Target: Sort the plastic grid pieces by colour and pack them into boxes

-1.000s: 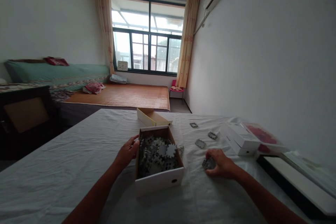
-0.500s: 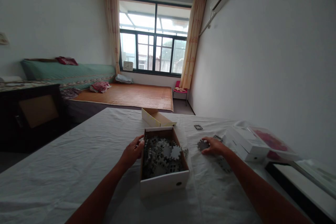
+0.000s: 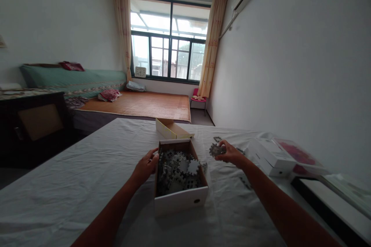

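Observation:
An open white cardboard box (image 3: 179, 200) stands on the white tablecloth, full of grey and white interlocking puzzle pieces (image 3: 179, 170). My left hand (image 3: 146, 166) grips the box's left wall, fingers curled over the rim. My right hand (image 3: 228, 152) is raised just above the cloth to the right of the box, pinching a grey notched puzzle piece (image 3: 216, 149). A small dark piece (image 3: 217, 138) lies on the cloth beyond it, and another (image 3: 245, 182) lies beside my right forearm.
The box's lid (image 3: 172, 129) lies behind the box. A white carton (image 3: 268, 156) and a clear-lidded box with red contents (image 3: 298, 156) sit at the right, with a dark-framed board (image 3: 333, 204) near the edge. A bed (image 3: 139, 104) and dark cabinet (image 3: 34, 123) stand beyond the table.
My right hand moved from the cloth near the box's front corner to farther back, and lifted a grey piece off the cloth. My left hand stayed on the box.

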The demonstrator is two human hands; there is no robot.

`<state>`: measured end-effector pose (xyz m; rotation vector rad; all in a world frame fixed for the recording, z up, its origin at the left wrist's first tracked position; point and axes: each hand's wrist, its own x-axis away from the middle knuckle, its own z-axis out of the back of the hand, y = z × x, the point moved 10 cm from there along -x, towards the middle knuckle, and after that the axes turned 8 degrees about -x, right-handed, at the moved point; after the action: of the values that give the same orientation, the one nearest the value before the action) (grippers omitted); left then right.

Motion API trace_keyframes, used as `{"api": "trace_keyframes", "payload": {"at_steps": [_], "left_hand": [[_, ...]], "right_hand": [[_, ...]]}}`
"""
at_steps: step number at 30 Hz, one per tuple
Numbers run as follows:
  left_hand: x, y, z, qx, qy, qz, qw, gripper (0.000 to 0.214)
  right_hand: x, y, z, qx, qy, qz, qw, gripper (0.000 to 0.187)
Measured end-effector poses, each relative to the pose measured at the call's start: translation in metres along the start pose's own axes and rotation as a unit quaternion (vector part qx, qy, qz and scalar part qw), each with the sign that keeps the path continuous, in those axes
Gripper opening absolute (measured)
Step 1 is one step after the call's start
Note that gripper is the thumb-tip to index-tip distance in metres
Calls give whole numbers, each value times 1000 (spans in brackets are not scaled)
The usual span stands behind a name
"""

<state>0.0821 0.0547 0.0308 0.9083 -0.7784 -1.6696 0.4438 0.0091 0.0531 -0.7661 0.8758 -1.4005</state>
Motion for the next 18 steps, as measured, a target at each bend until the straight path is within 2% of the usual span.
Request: {"api": "trace_keyframes", "payload": {"at_steps": [3, 5, 7, 9, 11, 14, 15, 17, 18], "left_hand": [[1, 3, 2, 4, 5, -1, 1000, 54], [2, 2, 1, 20, -2, 14, 1000, 54], [3, 1, -1, 38, -13, 31, 999, 55], [4, 0, -3, 46, -20, 38, 998, 56], [3, 1, -3, 44, -19, 32, 998, 55], [2, 0, -1, 32, -11, 17, 999, 54], [1, 0, -1, 30, -9, 15, 999, 53], [1, -2, -1, 28, -9, 16, 999, 53], [1, -3, -1, 28, -11, 17, 999, 53]], "right_hand": [[3, -67, -38, -91, -41, 81, 992, 63], [5, -105, -61, -77, -73, 144, 984, 74], [4, -121, -69, -24, -74, 188, 979, 70], [-1, -109, -66, 47, -63, 185, 980, 47], [-2, -80, -66, 108, -84, 156, 978, 35], [11, -43, -84, 160, -183, 173, 954, 51], [15, -34, -86, 173, -198, 179, 948, 57], [14, -17, -76, 207, -177, 158, 949, 56], [8, -9, -63, 222, -146, 132, 955, 50]]}}
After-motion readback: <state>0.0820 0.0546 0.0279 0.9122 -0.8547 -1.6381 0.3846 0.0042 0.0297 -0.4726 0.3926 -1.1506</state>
